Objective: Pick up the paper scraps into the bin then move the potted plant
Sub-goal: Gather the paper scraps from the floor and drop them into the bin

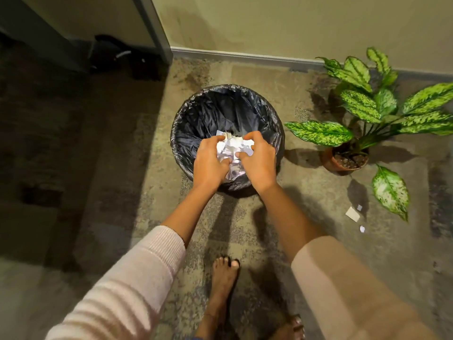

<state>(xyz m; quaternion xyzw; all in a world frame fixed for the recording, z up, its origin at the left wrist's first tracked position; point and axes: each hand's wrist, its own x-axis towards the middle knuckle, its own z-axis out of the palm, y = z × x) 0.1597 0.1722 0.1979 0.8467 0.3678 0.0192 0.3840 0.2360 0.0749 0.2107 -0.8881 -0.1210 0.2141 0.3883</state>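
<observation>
- Head view: I see the left hand [210, 163] and right hand [257, 160] cupped together over the bin [186, 123], fingers curled tight around a wad of paper scraps [232, 150] — held above the liner so it falls inside, I judge.
- A few loose scraps [353, 214] lie on the carpet [306, 200], right of the bin, near a drooping leaf.
- Potted plant [345, 160] stands beside the bin, near the wall [269, 25] — not yet moved.
- Mottled carpet; dim room corner.

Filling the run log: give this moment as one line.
stage: binning | left hand + right hand: holding paper wad over bin | scraps: on floor | potted plant: unmoved
</observation>
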